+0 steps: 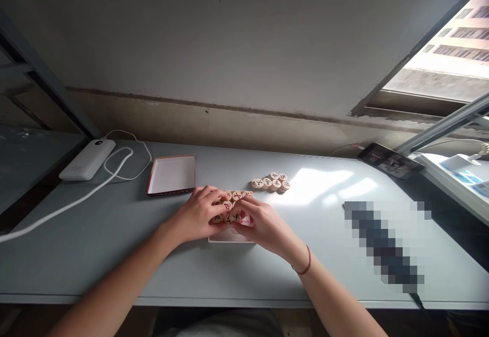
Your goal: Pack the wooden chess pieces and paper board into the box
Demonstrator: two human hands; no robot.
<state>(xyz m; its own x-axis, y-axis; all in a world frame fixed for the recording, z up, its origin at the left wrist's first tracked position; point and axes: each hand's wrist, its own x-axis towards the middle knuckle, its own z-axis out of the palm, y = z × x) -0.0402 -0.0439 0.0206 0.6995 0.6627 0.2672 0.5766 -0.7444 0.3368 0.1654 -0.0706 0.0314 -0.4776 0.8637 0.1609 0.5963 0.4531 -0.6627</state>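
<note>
A shallow box (232, 234) lies near the middle of the table, with round wooden Chinese chess pieces (237, 196) in rows across its far part. My left hand (199, 213) curls over the box's left side, its fingers closed around pieces there. From the right, my right hand (263, 221) reaches in with thumb and fingers pinched on a Chinese chess piece (236, 217), partly hidden by the fingers. Beyond my right hand, several more stacked pieces (275, 183) stand on the table in a small cluster.
The box lid (171, 175) lies inside up at the back left. Farther left is a white power bank (87, 159) with a white cable (91, 194) trailing leftward. A phone (391, 160) leans at the back right. A blurred dark object (384, 248) lies at right.
</note>
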